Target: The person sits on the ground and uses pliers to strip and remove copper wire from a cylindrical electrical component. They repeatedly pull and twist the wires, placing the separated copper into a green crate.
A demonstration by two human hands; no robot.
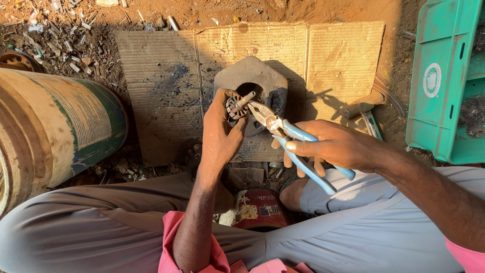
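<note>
My left hand (220,132) grips a small round metal part with a toothed rim and a short shaft (237,104), held over a grey metal block (262,76) with a round hole. My right hand (337,146) holds pliers with light blue handles (295,146). The plier jaws point up and left and close on or near the shaft of the small part. Both hands are dirty with black grease. I sit on the ground with my knees apart, in grey trousers.
A sheet of cardboard (333,55) lies under the block on reddish soil. A large drum (55,131) lies at the left. A green plastic crate (444,81) stands at the right. A hammer (366,104) rests by the cardboard's right edge. A rusty red can (260,208) sits between my legs. Metal scrap litters the top left.
</note>
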